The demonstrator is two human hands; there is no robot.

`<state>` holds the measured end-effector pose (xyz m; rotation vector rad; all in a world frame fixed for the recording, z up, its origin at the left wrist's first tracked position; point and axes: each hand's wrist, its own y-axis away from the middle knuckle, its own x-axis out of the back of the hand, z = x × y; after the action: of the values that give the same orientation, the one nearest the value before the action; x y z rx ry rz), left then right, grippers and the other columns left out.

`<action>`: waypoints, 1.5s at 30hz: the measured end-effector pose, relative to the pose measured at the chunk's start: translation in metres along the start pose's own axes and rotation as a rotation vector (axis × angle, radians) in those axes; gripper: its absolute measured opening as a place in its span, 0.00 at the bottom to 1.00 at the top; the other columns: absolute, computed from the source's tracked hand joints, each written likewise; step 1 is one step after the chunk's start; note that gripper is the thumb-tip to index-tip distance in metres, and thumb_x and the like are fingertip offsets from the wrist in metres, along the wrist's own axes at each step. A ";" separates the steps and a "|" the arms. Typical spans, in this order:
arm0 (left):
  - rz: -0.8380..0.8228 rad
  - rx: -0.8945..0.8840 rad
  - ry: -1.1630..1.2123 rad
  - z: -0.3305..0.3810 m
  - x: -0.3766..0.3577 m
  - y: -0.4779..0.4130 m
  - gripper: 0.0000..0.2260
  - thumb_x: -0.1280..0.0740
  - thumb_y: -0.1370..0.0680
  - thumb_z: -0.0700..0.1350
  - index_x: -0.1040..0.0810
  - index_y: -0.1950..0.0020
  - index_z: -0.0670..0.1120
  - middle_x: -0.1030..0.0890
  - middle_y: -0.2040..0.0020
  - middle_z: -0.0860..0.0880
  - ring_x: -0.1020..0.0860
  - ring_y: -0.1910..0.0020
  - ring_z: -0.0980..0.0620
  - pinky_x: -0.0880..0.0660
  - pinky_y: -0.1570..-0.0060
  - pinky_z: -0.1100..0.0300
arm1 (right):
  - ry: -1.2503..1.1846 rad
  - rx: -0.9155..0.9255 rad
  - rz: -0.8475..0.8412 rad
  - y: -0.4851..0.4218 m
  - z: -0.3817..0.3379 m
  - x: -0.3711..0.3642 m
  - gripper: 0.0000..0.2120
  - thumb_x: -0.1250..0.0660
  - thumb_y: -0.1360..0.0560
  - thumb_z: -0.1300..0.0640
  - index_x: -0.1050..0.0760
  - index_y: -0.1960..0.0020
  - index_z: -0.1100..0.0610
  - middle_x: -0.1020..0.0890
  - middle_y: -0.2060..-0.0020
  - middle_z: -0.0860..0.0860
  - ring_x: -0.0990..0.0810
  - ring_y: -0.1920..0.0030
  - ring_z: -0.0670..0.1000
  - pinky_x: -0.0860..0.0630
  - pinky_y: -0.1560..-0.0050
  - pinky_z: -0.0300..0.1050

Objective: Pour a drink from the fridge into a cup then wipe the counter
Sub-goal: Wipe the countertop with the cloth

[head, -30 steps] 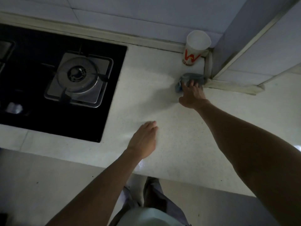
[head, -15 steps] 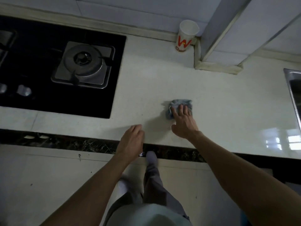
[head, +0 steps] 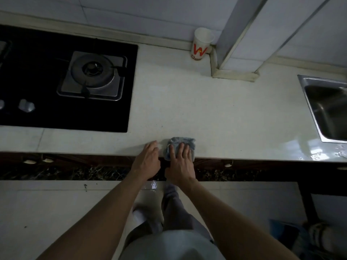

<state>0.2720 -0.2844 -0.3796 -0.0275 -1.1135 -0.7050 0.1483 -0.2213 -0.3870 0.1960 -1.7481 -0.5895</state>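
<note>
Blue cloth [head: 181, 142], pinned under the straight, close-set fingers of the right hand [head: 180, 163] at the counter [head: 225, 119] front edge, left hand [head: 147, 162] fingers flat alongside, cup [head: 201, 45] well beyond the fingertips; risk: drawn any nearer, cloth likely slips off the edge.

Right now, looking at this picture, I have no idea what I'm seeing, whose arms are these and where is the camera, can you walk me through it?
There is no machine here: a person wears a camera on the head, so the picture looks forward and down at their own two arms. They stand at a pale kitchen counter. The right hand presses flat fingers on a crumpled blue-grey cloth at the counter's front edge. The left hand rests beside it at the same edge, holding nothing. Further back, a white paper cup with a red W stands by the wall, a black gas hob lies left and a steel sink right.
</note>
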 end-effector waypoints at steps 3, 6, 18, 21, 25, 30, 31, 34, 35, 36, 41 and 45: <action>-0.005 0.017 0.001 -0.002 0.006 -0.006 0.20 0.39 0.23 0.38 0.29 0.31 0.40 0.33 0.27 0.48 0.36 0.28 0.51 0.34 0.33 0.57 | 0.025 0.012 -0.012 -0.008 -0.006 0.001 0.38 0.45 0.21 0.46 0.63 0.21 0.55 0.62 0.24 0.67 0.63 0.24 0.68 0.65 0.26 0.58; 0.001 0.014 -0.044 -0.002 0.012 -0.020 0.15 0.39 0.22 0.39 0.25 0.36 0.41 0.25 0.36 0.47 0.29 0.37 0.50 0.28 0.40 0.56 | 0.042 0.040 -0.025 -0.027 0.000 0.009 0.39 0.43 0.22 0.48 0.63 0.21 0.55 0.61 0.24 0.67 0.63 0.24 0.68 0.61 0.24 0.61; 0.033 -0.108 -0.169 -0.006 0.048 -0.127 0.19 0.40 0.24 0.40 0.27 0.34 0.41 0.30 0.29 0.43 0.33 0.31 0.46 0.35 0.32 0.55 | 0.005 0.003 -0.015 -0.200 0.037 0.107 0.41 0.39 0.24 0.49 0.61 0.21 0.52 0.61 0.23 0.63 0.63 0.23 0.64 0.60 0.23 0.57; 0.030 -0.082 -0.118 -0.004 0.059 -0.164 0.24 0.39 0.25 0.38 0.32 0.28 0.40 0.36 0.25 0.42 0.38 0.26 0.45 0.41 0.26 0.55 | 0.007 -0.010 0.002 -0.250 0.047 0.135 0.41 0.39 0.25 0.49 0.61 0.21 0.50 0.61 0.23 0.63 0.62 0.23 0.63 0.58 0.23 0.57; -0.040 -0.085 -0.191 -0.006 0.068 -0.206 0.27 0.44 0.20 0.43 0.44 0.22 0.43 0.50 0.20 0.45 0.50 0.21 0.47 0.48 0.24 0.52 | -0.003 -0.005 0.018 -0.308 0.058 0.165 0.42 0.37 0.26 0.50 0.60 0.21 0.49 0.59 0.22 0.61 0.61 0.22 0.62 0.58 0.23 0.57; -0.025 -0.061 -0.202 -0.008 0.075 -0.228 0.26 0.44 0.20 0.44 0.44 0.22 0.43 0.49 0.20 0.46 0.50 0.22 0.48 0.48 0.24 0.53 | -0.031 0.014 0.069 -0.358 0.058 0.186 0.43 0.37 0.26 0.51 0.59 0.20 0.51 0.59 0.22 0.62 0.60 0.22 0.63 0.54 0.23 0.59; -0.032 -0.057 -0.220 -0.009 0.075 -0.227 0.26 0.45 0.19 0.45 0.46 0.22 0.43 0.50 0.20 0.46 0.51 0.21 0.48 0.50 0.23 0.53 | -0.044 0.010 0.072 -0.366 0.056 0.190 0.43 0.37 0.27 0.51 0.59 0.21 0.52 0.58 0.23 0.63 0.59 0.23 0.64 0.53 0.23 0.59; -0.039 -0.100 -0.320 -0.008 0.077 -0.225 0.27 0.46 0.18 0.47 0.50 0.21 0.43 0.55 0.20 0.45 0.56 0.21 0.48 0.60 0.23 0.53 | -0.041 0.009 0.124 -0.389 0.051 0.199 0.39 0.40 0.28 0.51 0.53 0.22 0.55 0.50 0.24 0.65 0.52 0.23 0.65 0.52 0.23 0.59; -0.042 -0.112 -0.344 -0.008 0.078 -0.226 0.27 0.47 0.18 0.48 0.51 0.21 0.42 0.55 0.20 0.44 0.56 0.21 0.47 0.63 0.24 0.54 | -0.019 0.009 0.173 -0.397 0.049 0.200 0.35 0.43 0.27 0.48 0.49 0.23 0.56 0.44 0.25 0.65 0.48 0.25 0.65 0.52 0.24 0.59; -0.039 -0.120 -0.356 -0.009 0.078 -0.227 0.27 0.47 0.18 0.48 0.51 0.21 0.42 0.55 0.21 0.44 0.56 0.21 0.47 0.66 0.26 0.54 | 0.000 0.002 0.222 -0.404 0.047 0.201 0.33 0.47 0.27 0.46 0.45 0.25 0.56 0.39 0.28 0.64 0.43 0.27 0.64 0.52 0.24 0.59; -0.089 -0.102 -0.415 -0.013 0.082 -0.231 0.28 0.34 0.25 0.51 0.32 0.27 0.42 0.37 0.25 0.43 0.36 0.25 0.47 0.54 0.26 0.53 | 0.016 0.022 0.254 -0.428 0.042 0.210 0.31 0.46 0.25 0.48 0.44 0.24 0.56 0.37 0.28 0.62 0.41 0.27 0.62 0.52 0.25 0.56; -0.123 -0.120 -0.362 -0.014 0.077 -0.228 0.27 0.31 0.31 0.49 0.24 0.34 0.41 0.27 0.31 0.42 0.28 0.31 0.46 0.44 0.27 0.53 | 0.005 0.027 0.236 -0.436 0.041 0.213 0.32 0.42 0.28 0.51 0.43 0.25 0.57 0.37 0.29 0.62 0.40 0.28 0.64 0.46 0.26 0.56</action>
<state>0.1814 -0.5071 -0.3949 -0.1965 -1.4263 -0.9000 -0.0245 -0.6755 -0.4213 0.0091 -1.7448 -0.3930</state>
